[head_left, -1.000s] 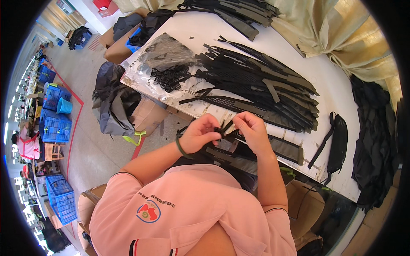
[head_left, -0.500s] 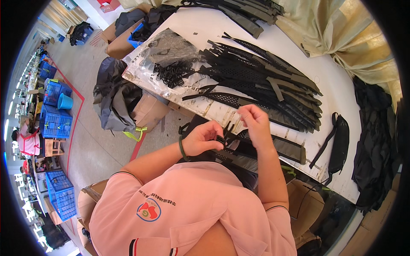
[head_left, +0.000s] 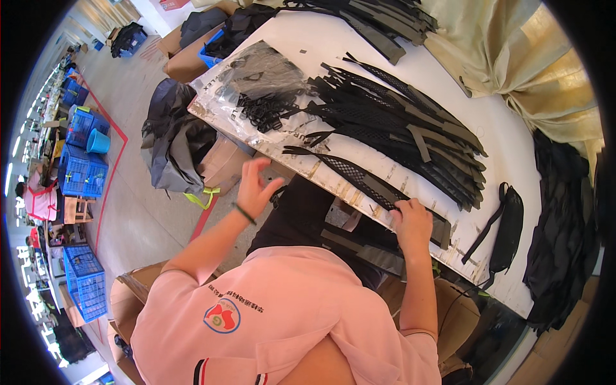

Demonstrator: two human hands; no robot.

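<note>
My left hand (head_left: 253, 187) is raised off the table's front edge, fingers apart and curved, with nothing in it. At that front edge my right hand (head_left: 412, 221) has its fingers bent over a black and grey mesh strap (head_left: 359, 179), which lies along the table edge with its thin end to the left. Part of this strap is hidden under the hand. Across my lap lies another mesh strap (head_left: 366, 249), below the table edge. Behind the right hand spreads a pile of similar straps (head_left: 398, 128).
Black buckles (head_left: 260, 112) lie on a clear plastic bag (head_left: 221, 80) at the white table's (head_left: 507, 122) left end. A black strapped pouch (head_left: 510, 221) sits at the right. Dark fabric (head_left: 558, 231) hangs beyond. A bag-lined carton (head_left: 173, 147) stands on the floor at left.
My hands have parted. The left let go of the black buckle and moved left; the right moved down onto the strap at the table edge. The worked strap now lies on my lap.
</note>
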